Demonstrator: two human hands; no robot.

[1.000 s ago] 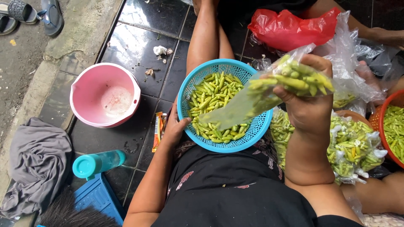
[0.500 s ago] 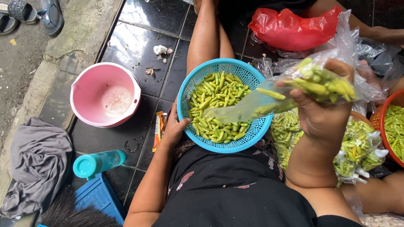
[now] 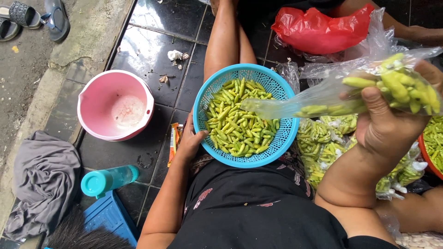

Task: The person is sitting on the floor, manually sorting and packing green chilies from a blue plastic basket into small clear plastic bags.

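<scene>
The right hand [image 3: 385, 127] is closed around a clear plastic bag of green chilies [image 3: 369, 90], now raised higher and carried further right than a second ago, its open mouth trailing over the blue basket [image 3: 281, 138]. The left hand [image 3: 191, 140] is pressed, fingers curled, against the basket's near rim. Beyond it sits a pink bucket [image 3: 92, 103].

Your left hand's [image 3: 191, 143] fingertips are hidden under the blue basket's [image 3: 281, 138] rim at eight o'clock. At three o'clock, the frame's edge cuts off the orange basket [image 3: 427, 159] and your chilli bag [image 3: 369, 90].
</scene>
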